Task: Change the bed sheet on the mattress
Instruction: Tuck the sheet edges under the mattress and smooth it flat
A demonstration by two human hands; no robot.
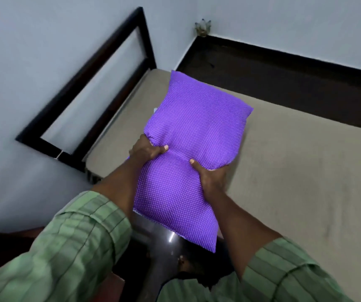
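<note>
I am holding a soft purple pillow with tiny white dots (pixel 188 153) in both hands, out in front of me. My left hand (pixel 146 150) squeezes the left side of it, with the thumb pressed on top and the fingers curled under. My right hand (pixel 211 174) squeezes the right side the same way. The pillow bends in the middle where I pinch it. Its far end looks low over the bed near the head end, but I cannot tell if it touches.

The flat tan mattress (pixel 295 171) lies under it, on the right, next to the dark wooden headboard frame (pixel 83 92) by the pale blue wall (pixel 33 51). I see no sheet on the mattress at all. It looks bare.

So I think the old sheet is already off. The clean sheet is not in view. I guess the pillow needs to go somewhere off the bed, and then the new sheet must be spread, tucked in, and the pillow put back. Most of the job is left.
</note>
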